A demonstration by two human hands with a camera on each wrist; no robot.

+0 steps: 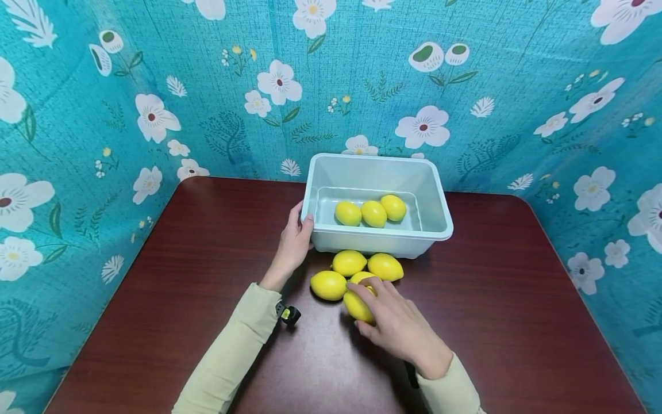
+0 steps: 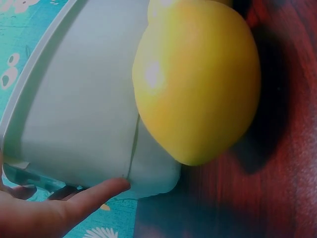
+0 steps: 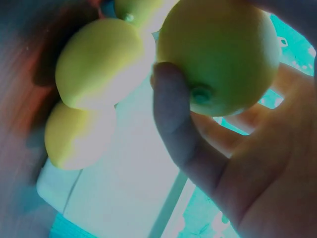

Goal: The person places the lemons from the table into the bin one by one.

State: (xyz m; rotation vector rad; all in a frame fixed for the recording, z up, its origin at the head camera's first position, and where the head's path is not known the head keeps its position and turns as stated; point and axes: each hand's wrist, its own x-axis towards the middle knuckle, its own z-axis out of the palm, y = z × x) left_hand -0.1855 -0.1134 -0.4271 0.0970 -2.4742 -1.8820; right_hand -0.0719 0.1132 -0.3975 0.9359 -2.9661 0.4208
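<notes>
My right hand (image 1: 398, 322) holds a yellow lemon (image 1: 357, 307) between thumb and curled fingers; the right wrist view shows the stem end of this lemon (image 3: 218, 54) beside the thumb. My left hand (image 1: 293, 244) grips the left end of a pale green plastic bin (image 1: 372, 244), its thumb on the rim. Some left fingers are hidden behind the bin's end. Inside the bin lie three lemons (image 1: 374, 214). Several more lemons (image 1: 329, 286) sit on the table against and before the bin's front wall, one partly covered by my right hand.
The dark red-brown wooden table (image 1: 207, 259) has rounded back corners. A teal floral cloth (image 1: 217, 86) hangs behind it and on both sides. A black strap with a small camera (image 1: 288, 314) sits on the left wrist.
</notes>
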